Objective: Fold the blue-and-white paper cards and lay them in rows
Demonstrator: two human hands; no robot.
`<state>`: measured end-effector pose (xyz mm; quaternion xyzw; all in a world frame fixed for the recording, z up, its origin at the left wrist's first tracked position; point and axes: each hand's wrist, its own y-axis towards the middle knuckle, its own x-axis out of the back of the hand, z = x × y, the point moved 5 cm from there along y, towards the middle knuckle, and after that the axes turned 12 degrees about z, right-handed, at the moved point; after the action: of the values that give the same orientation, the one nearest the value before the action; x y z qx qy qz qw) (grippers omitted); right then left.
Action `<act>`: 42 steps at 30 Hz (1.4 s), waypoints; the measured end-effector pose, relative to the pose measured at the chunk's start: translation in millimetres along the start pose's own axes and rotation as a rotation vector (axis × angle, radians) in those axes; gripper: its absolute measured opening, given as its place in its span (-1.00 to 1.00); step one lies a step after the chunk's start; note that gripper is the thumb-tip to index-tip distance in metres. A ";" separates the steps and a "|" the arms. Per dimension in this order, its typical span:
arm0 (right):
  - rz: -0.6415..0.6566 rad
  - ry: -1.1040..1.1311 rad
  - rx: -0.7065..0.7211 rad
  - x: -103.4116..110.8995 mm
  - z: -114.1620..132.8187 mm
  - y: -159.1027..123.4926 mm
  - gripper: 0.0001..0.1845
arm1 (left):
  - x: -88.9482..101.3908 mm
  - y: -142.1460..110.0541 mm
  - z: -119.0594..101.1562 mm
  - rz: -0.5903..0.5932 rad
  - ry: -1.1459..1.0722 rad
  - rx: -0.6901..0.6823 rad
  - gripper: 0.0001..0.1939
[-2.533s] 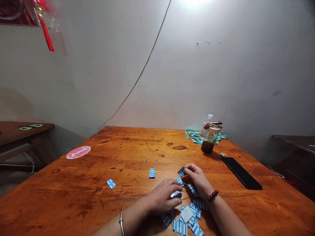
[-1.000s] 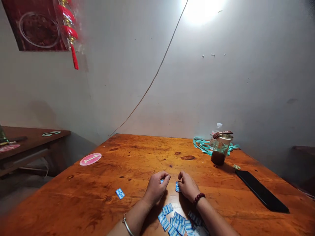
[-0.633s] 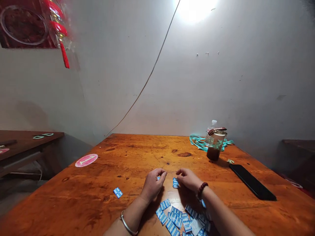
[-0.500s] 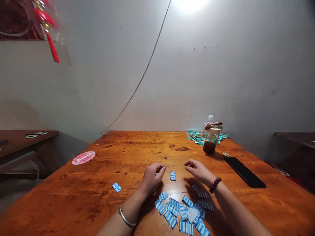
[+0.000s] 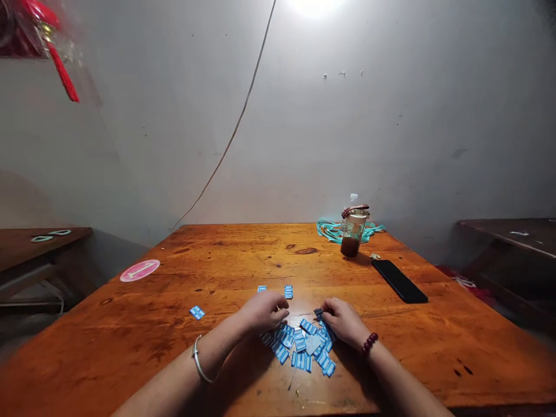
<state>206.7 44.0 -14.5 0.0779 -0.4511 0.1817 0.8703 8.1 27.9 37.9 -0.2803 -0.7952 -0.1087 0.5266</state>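
Small flat pieces with blue and white stripes lie in a loose pile (image 5: 302,360) near me. My left hand (image 5: 266,310) hovers at the pile's left edge, fingers bent and a gap between them and the thumb; no piece shows in it. At the pile's right edge, my right hand (image 5: 345,321) pinches a small striped piece (image 5: 318,313) that looks dark in shadow. Beyond my left hand lie a short stack of striped pieces (image 5: 289,291) and a single striped piece (image 5: 262,288). Another piece with crossed white lines (image 5: 197,313) lies apart on the left.
The wooden table (image 5: 226,255) meets a grey wall. A black phone (image 5: 399,281) lies on the right, with a cup of dark drink (image 5: 351,246) and a turquoise strap (image 5: 328,230) behind it. A pink round sticker marked 1 (image 5: 139,270) is on the left.
Both hands have come back toward the pile. A single piece now lies left of the short stack, where my left hand was. My right hand now pinches a piece. The camera view has shifted.
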 end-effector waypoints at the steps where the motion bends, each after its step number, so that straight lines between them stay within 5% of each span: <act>1: -0.020 0.039 0.012 0.3 -1.3 -1.1 -0.85 | 0.7 -6.2 3.1 -0.043 0.004 0.038 -0.77; 5: -0.069 0.228 0.075 2.3 -9.0 -5.0 -0.79 | -9.0 -39.0 15.5 -0.211 -0.077 0.139 -0.73; 13: -0.059 0.332 0.122 1.4 -11.0 -17.1 -0.60 | -48.6 -65.2 -1.8 -0.221 -0.082 0.049 -0.47; 20: -0.199 0.182 0.174 -2.5 20.7 -58.9 -0.67 | -45.3 -51.3 -11.2 -0.297 -0.055 0.093 -0.65; 25: -0.084 -0.015 0.140 -24.3 47.2 -63.7 -0.67 | -45.5 -55.8 -14.3 -0.316 -0.108 0.062 -0.80; 31: -0.094 -0.042 0.113 -22.4 52.5 -62.0 -0.83 | -42.4 -58.2 -10.9 -0.368 -0.218 0.051 -0.94; 36: -0.147 0.025 0.158 -20.0 49.6 -65.5 -0.86 | -44.4 -58.8 -3.7 -0.406 -0.441 0.041 -0.93; 42: -0.209 0.151 0.220 -7.8 57.9 -56.5 -0.82 | -27.2 -32.0 8.6 -0.341 -0.995 -0.002 -0.83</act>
<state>180.5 -27.3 14.3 0.2055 -0.3511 0.1438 0.9021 -8.6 -3.4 13.7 -0.1650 -0.9833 -0.0475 0.0597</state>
